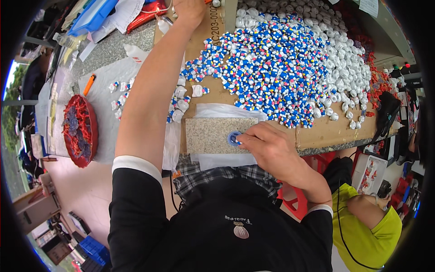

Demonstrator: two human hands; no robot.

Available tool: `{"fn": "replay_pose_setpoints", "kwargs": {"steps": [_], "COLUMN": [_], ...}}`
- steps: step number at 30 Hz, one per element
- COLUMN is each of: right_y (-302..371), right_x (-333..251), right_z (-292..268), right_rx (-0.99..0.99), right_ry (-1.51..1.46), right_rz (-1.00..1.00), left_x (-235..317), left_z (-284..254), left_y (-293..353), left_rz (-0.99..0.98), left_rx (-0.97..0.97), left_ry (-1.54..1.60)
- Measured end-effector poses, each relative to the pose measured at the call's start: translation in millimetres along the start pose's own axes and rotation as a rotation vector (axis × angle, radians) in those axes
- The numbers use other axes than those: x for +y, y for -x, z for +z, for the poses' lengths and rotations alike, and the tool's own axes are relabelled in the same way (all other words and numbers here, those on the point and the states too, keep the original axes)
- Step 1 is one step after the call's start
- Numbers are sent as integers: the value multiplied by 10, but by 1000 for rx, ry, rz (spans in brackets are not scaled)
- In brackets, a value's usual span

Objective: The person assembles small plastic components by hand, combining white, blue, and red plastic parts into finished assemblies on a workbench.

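My left arm stretches to the far edge of the bench, and my left hand (190,12) is partly cut off by the top of the view, its fingers hidden. In front of me, my right hand (268,147) has its thumb and fingers pinched together at a small round blue dish (234,138). What the fingertips hold there is too small to make out. The dish rests on a speckled stone slab (206,136) with white paper (222,110) under it. Beyond the slab lies a large heap of small blue-and-white figures (272,63).
White rounded pieces (346,68) are heaped at the right. At left stand a red oval bowl (94,136) of red and dark bits, an orange knife (89,85) and a white squeeze bottle (134,52). A blue tray (93,18) lies far left. A person in yellow-green (362,226) sits at right.
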State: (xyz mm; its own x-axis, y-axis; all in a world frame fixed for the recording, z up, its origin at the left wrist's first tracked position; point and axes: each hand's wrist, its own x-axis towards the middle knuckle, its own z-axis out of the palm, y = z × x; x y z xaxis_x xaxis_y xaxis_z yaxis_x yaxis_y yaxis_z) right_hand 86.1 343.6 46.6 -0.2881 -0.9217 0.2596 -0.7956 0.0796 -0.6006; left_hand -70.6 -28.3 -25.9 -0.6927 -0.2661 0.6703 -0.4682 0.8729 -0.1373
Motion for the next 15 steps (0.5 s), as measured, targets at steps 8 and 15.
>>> {"fn": "replay_pose_setpoints", "kwargs": {"steps": [8, 15], "right_y": [-79, -9], "right_x": [-138, -60], "right_z": [87, 78], "right_rx": [-99, 44], "right_ry": [159, -307], "right_rz": [37, 352], "left_x": [144, 143], "left_z": [-1054, -2220], "left_y": [230, 1178], "left_rz": [-144, -629], "left_rx": [-39, -581], "left_ry": [755, 1730]}}
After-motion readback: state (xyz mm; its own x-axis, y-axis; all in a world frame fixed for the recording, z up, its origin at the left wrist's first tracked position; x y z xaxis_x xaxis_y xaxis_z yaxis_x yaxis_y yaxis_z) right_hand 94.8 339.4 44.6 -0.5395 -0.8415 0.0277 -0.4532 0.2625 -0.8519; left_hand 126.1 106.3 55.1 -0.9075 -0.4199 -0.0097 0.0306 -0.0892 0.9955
